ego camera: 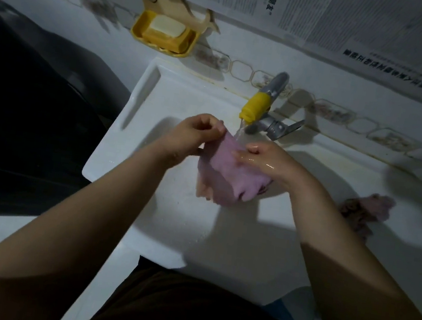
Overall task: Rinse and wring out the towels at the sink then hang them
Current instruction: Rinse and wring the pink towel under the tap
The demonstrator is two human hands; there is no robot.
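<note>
The newspaper (pixel 332 19) ran off the top and right edges, its print too blurred to read. The right hand (pixel 264 159) hid part of the towel (pixel 231 179). A dark shape (pixel 22 106) at left stayed unidentifiable.

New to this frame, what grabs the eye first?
The pink cloth towel at centre, held by the left hand and right hand under water running from the yellow-tipped grey tap over the white ceramic sink. Next, the yellow plastic soap dish with a pale bar on the wall upper left, and a second crumpled pink towel on the sink's right ledge.
</note>
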